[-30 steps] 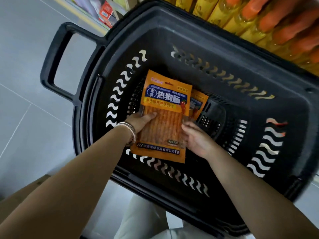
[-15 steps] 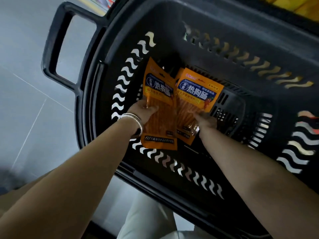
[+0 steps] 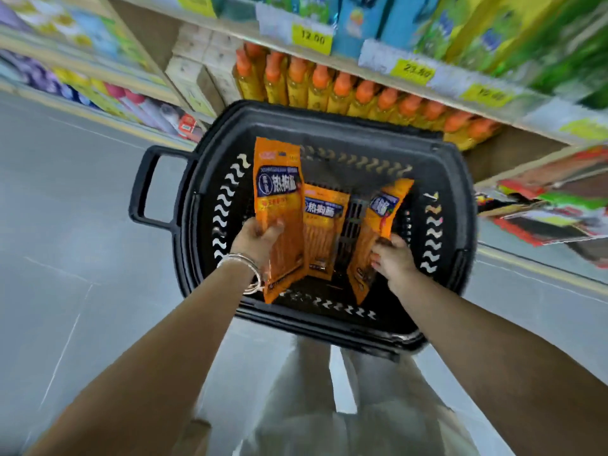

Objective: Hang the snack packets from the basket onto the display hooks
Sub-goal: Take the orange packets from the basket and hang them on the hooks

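Above the black basket [image 3: 329, 133] on the shop floor, my left hand [image 3: 260, 238] pinches one orange snack packet [image 3: 279, 192] near its lower half, thumb pressed across the front and fingers closed behind it. My right hand [image 3: 393, 258] grips a second packet [image 3: 378, 225] by its lower edge, tilted rightward, while a third packet [image 3: 324, 222] lies inside the basket between them, below shelves of orange-capped bottles [image 3: 342, 90].

Orange snack packet [image 3: 279, 205] upright above black basket [image 3: 454, 232], second packet [image 3: 378, 232] tilted right beside it, third packet [image 3: 324, 225] lying on the basket floor
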